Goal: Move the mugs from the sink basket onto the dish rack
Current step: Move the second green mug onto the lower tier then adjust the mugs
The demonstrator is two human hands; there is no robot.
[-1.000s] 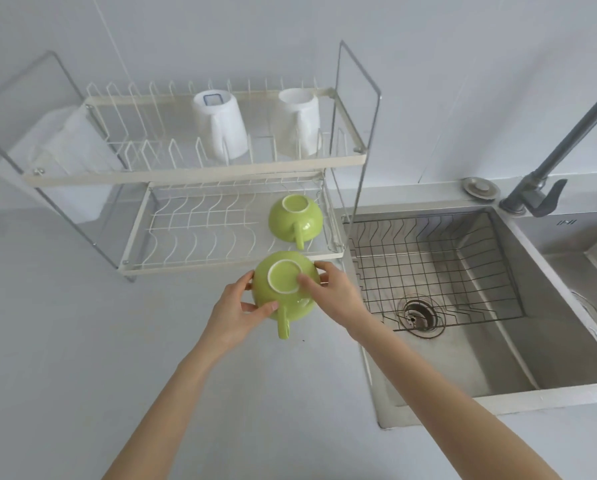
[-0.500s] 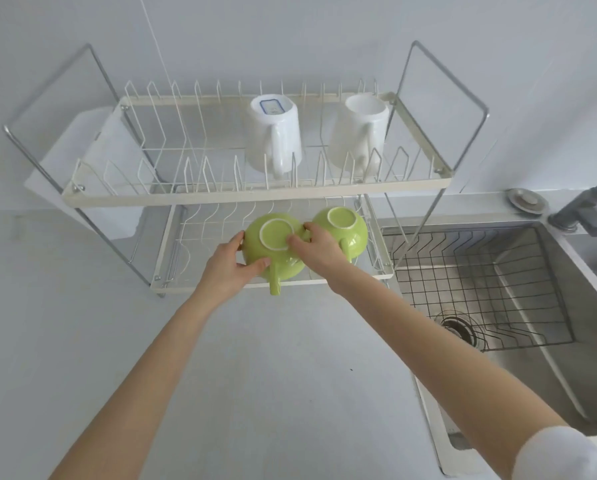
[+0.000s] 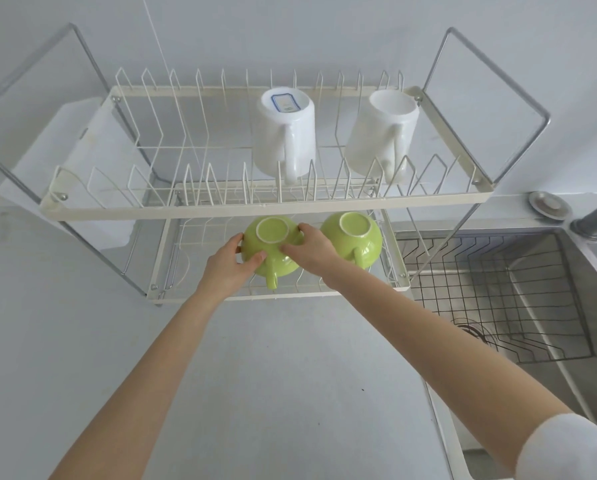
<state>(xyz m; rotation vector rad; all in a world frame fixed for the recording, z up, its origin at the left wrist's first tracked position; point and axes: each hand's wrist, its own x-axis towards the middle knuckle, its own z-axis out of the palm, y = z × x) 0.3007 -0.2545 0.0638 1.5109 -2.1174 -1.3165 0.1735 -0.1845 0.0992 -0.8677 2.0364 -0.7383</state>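
An upside-down green mug [image 3: 273,242] sits over the lower tier of the white two-tier dish rack [image 3: 262,206], its handle pointing toward me. My left hand [image 3: 229,263] grips its left side and my right hand [image 3: 309,247] grips its right side. A second green mug [image 3: 352,233] rests inverted on the same tier just to the right. Two white mugs [image 3: 286,133] [image 3: 382,133] stand inverted on the upper tier. The wire sink basket [image 3: 498,292] in the sink at right holds no mugs that I can see.
A white cutting board [image 3: 79,168] hangs on the rack's left end. The steel sink [image 3: 574,306] has a drain [image 3: 473,332] under the basket, a faucet base [image 3: 594,223] and a round plug [image 3: 548,204] at its back edge. Grey counter [image 3: 273,375] lies in front of the rack.
Both hands carried the green mug away from me, off the counter and into the lower tier beside the other green mug. My view moved closer to the rack.
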